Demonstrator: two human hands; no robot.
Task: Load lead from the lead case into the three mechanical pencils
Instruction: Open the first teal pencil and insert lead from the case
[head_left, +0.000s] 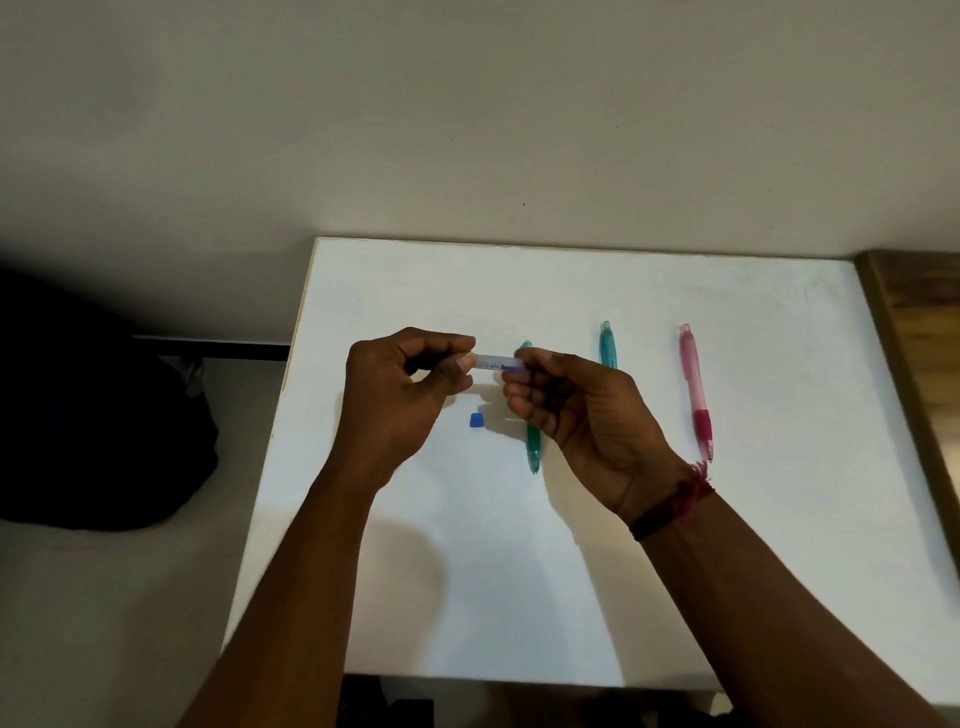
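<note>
A small clear lead case (496, 361) with a blue label is held level above the white table (753, 571). My left hand (400, 395) pinches its left end and my right hand (576, 410) pinches its right end. A small blue cap (475, 420) lies on the table just below the case. Three mechanical pencils lie side by side: a green pencil (533, 447) partly hidden behind my right hand, a teal pencil (608, 345) whose lower part my hand covers, and a pink pencil (696, 395) in full view to the right.
The white table ends at a wall behind and a wooden surface (919, 322) on the right. A dark bag (93, 415) sits on the floor to the left of the table. A red thread band (675, 504) is on my right wrist.
</note>
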